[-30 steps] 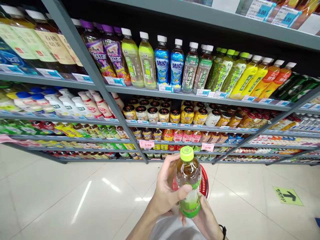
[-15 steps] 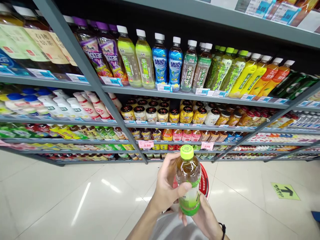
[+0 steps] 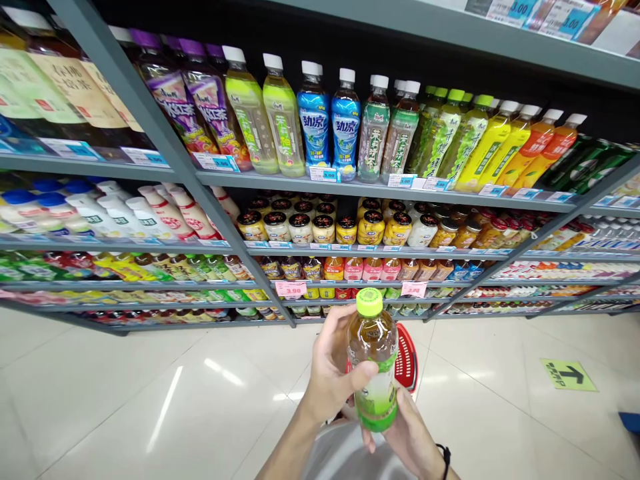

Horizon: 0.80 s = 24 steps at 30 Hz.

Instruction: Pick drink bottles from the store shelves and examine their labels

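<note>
I hold a small bottle of amber tea (image 3: 374,353) with a lime-green cap and a green-and-white label upright in front of me. My left hand (image 3: 333,373) wraps round its left side, thumb across the label. My right hand (image 3: 407,433) cups the bottle's base from below, a dark band on its wrist. Behind the bottle, the rim of a red shopping basket (image 3: 406,357) shows.
Grey store shelves (image 3: 350,190) full of drink bottles and jars face me, with price tags along the edges. The white tiled floor (image 3: 150,393) lies below, with a green arrow sticker (image 3: 567,375) at the right.
The view has drifted slightly, so the shelves sit a little further left and lower. The bottle and both hands keep the same hold.
</note>
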### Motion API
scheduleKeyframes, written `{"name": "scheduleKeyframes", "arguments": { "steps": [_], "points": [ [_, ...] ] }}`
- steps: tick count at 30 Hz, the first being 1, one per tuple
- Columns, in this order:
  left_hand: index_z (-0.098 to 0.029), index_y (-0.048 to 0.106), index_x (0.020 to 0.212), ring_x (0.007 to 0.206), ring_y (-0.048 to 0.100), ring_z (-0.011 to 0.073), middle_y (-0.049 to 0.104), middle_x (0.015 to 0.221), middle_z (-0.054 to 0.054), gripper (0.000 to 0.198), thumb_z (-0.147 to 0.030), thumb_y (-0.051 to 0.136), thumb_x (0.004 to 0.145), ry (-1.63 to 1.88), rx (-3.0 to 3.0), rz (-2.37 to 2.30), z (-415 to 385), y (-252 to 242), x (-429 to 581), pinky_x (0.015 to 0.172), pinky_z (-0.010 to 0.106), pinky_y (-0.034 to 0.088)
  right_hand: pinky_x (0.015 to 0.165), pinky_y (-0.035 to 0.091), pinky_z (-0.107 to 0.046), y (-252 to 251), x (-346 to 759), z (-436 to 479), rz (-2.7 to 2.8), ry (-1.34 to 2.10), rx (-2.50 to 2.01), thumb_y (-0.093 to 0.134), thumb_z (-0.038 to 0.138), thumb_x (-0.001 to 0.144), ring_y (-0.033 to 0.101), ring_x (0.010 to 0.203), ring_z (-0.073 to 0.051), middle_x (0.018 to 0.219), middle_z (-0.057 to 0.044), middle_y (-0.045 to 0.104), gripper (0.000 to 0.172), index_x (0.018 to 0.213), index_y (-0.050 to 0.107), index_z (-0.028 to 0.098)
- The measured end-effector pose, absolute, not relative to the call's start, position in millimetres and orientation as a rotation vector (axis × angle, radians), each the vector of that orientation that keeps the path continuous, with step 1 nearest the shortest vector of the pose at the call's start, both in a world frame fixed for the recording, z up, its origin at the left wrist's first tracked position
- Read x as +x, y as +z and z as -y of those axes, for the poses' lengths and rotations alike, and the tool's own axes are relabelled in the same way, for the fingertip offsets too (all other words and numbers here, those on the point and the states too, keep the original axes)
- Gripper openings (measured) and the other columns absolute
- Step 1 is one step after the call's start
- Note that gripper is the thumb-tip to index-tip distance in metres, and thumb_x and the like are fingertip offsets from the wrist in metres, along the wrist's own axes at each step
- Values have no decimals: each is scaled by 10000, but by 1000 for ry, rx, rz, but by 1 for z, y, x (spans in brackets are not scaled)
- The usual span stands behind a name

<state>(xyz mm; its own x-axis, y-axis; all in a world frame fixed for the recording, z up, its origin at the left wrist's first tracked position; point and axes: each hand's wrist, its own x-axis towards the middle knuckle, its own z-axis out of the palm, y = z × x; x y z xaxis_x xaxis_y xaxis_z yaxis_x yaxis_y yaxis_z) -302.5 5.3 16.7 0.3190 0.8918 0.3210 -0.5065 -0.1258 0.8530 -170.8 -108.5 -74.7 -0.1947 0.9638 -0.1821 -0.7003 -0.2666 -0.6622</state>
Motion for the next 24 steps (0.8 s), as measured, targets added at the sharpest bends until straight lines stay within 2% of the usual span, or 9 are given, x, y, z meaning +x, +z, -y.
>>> {"name": "scheduleKeyframes", "arguments": {
  "steps": [6, 17, 24],
  "points": [
    [-286, 635, 1338, 1159, 695, 236, 715, 1272, 83, 618, -469, 893, 807, 1286, 1148, -449, -5, 15, -303, 993, 314, 571, 562, 514, -294, -84, -176, 111, 479, 1712, -655, 667, 630, 974, 703, 643, -182, 1003, -117, 772, 525, 1266, 657, 193],
    [-290, 667, 1347, 1180, 708, 243, 736, 1297, 90, 622, -439, 907, 793, 1295, 1161, -456, -6, 14, -306, 1013, 315, 573, 597, 518, -314, -79, -173, 120, 484, 1704, -858, 702, 697, 921, 688, 645, -177, 1030, -116, 765, 631, 1285, 652, 183],
    [-266, 669, 1345, 1154, 728, 251, 742, 1286, 102, 638, -441, 917, 784, 1297, 1159, -441, -7, 14, -306, 969, 294, 588, 585, 516, -296, -89, -177, 122, 473, 1702, -735, 670, 638, 973, 702, 635, -173, 1031, -125, 783, 526, 1258, 644, 197]
  ]
}}
